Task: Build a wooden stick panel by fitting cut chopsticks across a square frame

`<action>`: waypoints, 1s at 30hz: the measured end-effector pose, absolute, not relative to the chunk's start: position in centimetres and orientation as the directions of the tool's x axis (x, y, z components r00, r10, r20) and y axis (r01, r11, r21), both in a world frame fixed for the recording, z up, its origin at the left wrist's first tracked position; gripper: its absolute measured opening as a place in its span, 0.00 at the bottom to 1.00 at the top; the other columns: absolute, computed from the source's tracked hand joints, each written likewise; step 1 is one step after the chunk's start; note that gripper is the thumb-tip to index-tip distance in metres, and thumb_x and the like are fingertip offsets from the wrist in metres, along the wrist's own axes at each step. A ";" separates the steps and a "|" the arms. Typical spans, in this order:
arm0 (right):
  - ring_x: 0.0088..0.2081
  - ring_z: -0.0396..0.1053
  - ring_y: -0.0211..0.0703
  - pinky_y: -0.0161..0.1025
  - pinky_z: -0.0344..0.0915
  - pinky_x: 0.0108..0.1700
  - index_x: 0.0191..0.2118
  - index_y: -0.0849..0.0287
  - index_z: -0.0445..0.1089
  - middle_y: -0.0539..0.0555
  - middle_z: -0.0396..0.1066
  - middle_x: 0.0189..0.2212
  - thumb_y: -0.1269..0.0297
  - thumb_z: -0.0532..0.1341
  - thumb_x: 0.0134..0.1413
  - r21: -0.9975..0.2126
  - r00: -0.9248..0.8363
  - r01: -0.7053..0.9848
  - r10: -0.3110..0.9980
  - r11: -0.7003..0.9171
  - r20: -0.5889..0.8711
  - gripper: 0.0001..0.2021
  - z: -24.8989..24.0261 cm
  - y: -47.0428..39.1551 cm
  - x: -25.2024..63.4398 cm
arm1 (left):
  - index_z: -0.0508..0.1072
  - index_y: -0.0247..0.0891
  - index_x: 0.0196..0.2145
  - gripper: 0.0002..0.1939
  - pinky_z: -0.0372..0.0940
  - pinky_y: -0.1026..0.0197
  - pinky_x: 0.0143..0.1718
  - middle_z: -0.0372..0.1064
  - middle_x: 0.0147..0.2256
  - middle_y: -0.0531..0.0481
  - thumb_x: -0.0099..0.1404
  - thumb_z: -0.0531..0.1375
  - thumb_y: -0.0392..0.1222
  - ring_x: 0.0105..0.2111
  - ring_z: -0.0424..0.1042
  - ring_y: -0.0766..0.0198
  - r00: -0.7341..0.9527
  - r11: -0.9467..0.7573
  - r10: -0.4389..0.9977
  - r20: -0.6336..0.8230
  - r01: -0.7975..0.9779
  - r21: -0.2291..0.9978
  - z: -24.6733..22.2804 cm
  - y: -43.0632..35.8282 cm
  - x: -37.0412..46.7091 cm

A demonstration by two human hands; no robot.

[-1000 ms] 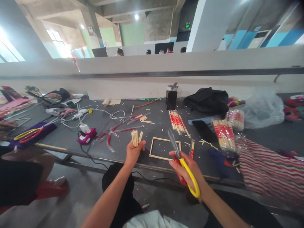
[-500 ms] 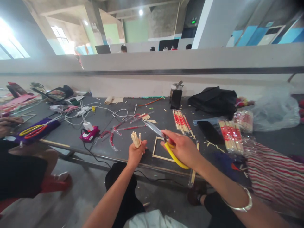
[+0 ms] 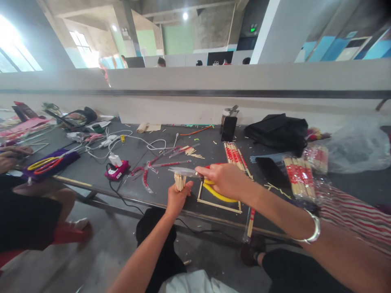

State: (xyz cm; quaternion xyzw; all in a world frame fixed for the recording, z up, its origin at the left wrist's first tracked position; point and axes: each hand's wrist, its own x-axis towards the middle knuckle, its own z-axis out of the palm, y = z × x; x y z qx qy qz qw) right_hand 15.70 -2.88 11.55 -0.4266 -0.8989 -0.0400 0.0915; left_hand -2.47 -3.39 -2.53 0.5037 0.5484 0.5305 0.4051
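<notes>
My left hand is closed around an upright bundle of wooden chopsticks, whose ends stick out above the fingers. In my right hand is a pair of scissors with yellow handles. Its blades point left and lie over the tops of the bundle; whether they touch the ends I cannot tell. Below my right hand a rectangular frame of sticks rests on the table's front part, partly hidden by the hand and the scissors.
Packs of chopsticks in red wrappers lie behind my right hand. A phone leans upright at the back. On the left are a purple charger box, white cables and a co-worker's hand. A black bag sits back right.
My right hand has moved left with the scissors, and the blades have swung from pointing up-left to nearly level over the bundle. My left hand still grips the chopsticks.
</notes>
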 end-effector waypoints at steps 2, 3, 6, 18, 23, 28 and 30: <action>0.30 0.72 0.42 0.34 0.55 0.27 0.52 0.50 0.68 0.51 0.76 0.32 0.67 0.57 0.54 0.002 -0.668 0.737 0.727 0.676 0.155 0.18 11.3 -2.6 15.8 | 0.68 0.36 0.15 0.22 0.59 0.64 0.26 0.65 0.16 0.52 0.55 0.62 0.55 0.21 0.68 0.65 -0.162 -0.066 0.983 0.086 0.128 0.990 -2.5 -3.4 -2.5; 0.31 0.72 0.42 0.34 0.56 0.28 0.53 0.50 0.67 0.51 0.76 0.33 0.68 0.57 0.54 -0.019 -0.667 0.735 0.728 0.678 0.161 0.19 11.2 -2.5 15.8 | 0.68 0.36 0.14 0.22 0.59 0.65 0.25 0.65 0.16 0.52 0.55 0.62 0.55 0.21 0.67 0.66 -0.160 -0.066 0.983 0.086 0.128 0.990 -2.4 -3.4 -2.5; 0.35 0.73 0.42 0.34 0.57 0.30 0.57 0.52 0.64 0.52 0.76 0.38 0.69 0.56 0.55 -0.047 -0.629 0.760 0.751 0.649 0.204 0.22 11.1 -2.3 15.7 | 0.65 0.36 0.14 0.24 0.57 0.65 0.23 0.63 0.15 0.53 0.55 0.62 0.56 0.19 0.64 0.67 -0.163 -0.046 0.984 0.066 0.123 0.991 -2.2 -3.4 -2.3; 0.30 0.69 0.42 0.34 0.53 0.27 0.53 0.51 0.67 0.53 0.74 0.31 0.67 0.57 0.54 0.045 -0.688 0.717 0.696 0.696 0.206 0.20 12.2 -1.8 15.6 | 0.65 0.36 0.20 0.24 0.52 0.66 0.20 0.58 0.15 0.57 0.54 0.60 0.62 0.17 0.57 0.71 -0.210 -0.007 0.977 0.025 0.086 0.996 -2.4 -3.5 -2.2; 0.26 0.67 0.38 0.35 0.61 0.30 0.52 0.55 0.65 0.47 0.70 0.25 0.53 0.60 0.53 -0.671 -0.428 0.573 0.870 0.471 0.246 0.21 9.8 -1.6 14.5 | 0.64 0.36 0.18 0.23 0.52 0.66 0.21 0.58 0.15 0.57 0.54 0.61 0.59 0.18 0.56 0.71 -0.163 -0.066 0.983 0.082 0.105 0.992 -2.2 -3.5 -2.2; 0.34 0.71 0.41 0.38 0.67 0.38 0.51 0.54 0.60 0.49 0.71 0.33 0.56 0.69 0.38 -0.954 -0.379 0.128 0.902 0.270 0.205 0.32 7.3 -1.1 11.8 | 0.66 0.36 0.18 0.21 0.51 0.66 0.19 0.58 0.14 0.57 0.53 0.62 0.56 0.16 0.56 0.71 -0.118 -0.045 0.992 0.050 0.044 0.998 -2.2 -3.3 -2.0; 0.38 0.70 0.41 0.38 0.66 0.43 0.50 0.54 0.60 0.50 0.70 0.36 0.61 0.70 0.35 -0.955 -0.386 0.030 0.885 0.295 0.262 0.32 6.5 -0.7 10.7 | 0.65 0.36 0.17 0.19 0.52 0.67 0.19 0.58 0.14 0.57 0.52 0.63 0.53 0.16 0.56 0.72 -0.120 -0.046 0.992 0.046 0.006 0.999 -2.3 -3.2 -1.8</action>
